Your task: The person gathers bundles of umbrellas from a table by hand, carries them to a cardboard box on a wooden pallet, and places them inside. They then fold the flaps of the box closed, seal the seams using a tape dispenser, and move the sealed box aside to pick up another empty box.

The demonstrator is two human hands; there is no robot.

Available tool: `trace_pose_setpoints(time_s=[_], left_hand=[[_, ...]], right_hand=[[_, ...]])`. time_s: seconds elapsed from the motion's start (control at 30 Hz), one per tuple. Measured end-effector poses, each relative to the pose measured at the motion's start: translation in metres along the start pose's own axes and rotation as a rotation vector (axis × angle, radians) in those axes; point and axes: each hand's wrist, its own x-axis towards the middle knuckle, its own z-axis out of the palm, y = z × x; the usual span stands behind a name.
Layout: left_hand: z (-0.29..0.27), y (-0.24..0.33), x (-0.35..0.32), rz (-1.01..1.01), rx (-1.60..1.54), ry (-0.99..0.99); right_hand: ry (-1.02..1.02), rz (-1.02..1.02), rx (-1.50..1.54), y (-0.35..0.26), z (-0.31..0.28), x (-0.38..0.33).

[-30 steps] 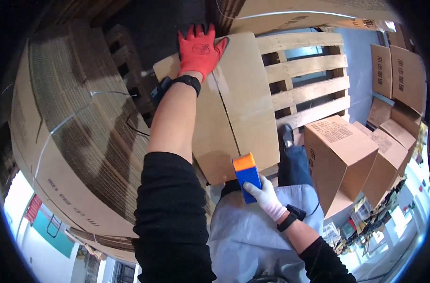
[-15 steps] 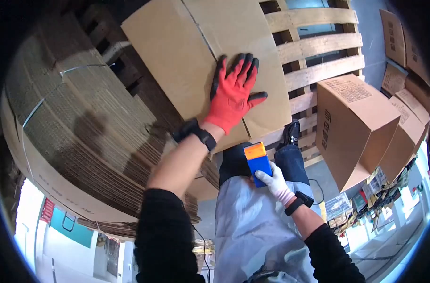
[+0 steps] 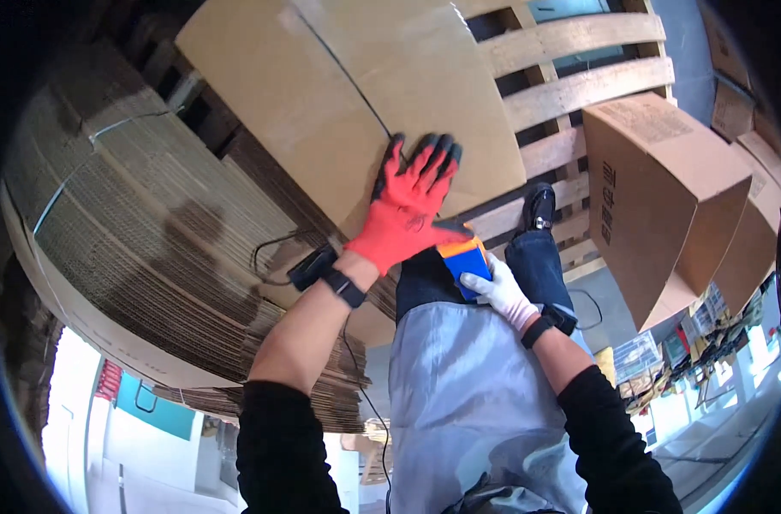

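Observation:
A large cardboard box lies in front of me with its top flaps meeting at a dark seam. My left hand, in a red glove with black fingertips, is open. Its fingers stretch out over the seam near the box's near edge. In my right hand, wearing a white glove, is a blue block-shaped hand tool with an orange end; its exact kind cannot be made out. The left thumb overlaps the orange end in the picture; whether they touch I cannot tell.
Flat cardboard sheets are stacked and strapped on the left. A slatted wooden pallet shows beyond and right of the box. Opened cartons stand at right, near my shoe. A dark cable hangs beside my apron.
My left hand has slid nearer to me, toward the box's near edge, its thumb now by the tool. My right hand has moved up toward the box with the tool.

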Motion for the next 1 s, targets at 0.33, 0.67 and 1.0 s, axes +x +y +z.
trace_pose_setpoints(time_s=[0.33, 0.67, 1.0], left_hand=[[0.017, 0.047, -0.015, -0.319, 0.242, -0.179], [0.045, 0.074, -0.004, -0.573, 0.493, -0.284], [0.026, 0.051, -0.025, -0.407, 0.145, -0.026]], right_hand=[[-0.075, -0.055, -0.272, 0.018, -0.013, 0.034], [0.053, -0.016, -0.169, 0.036, -0.004, 0.071], [0.385, 0.260, -0.108, -0.037, 0.063, 0.060]])
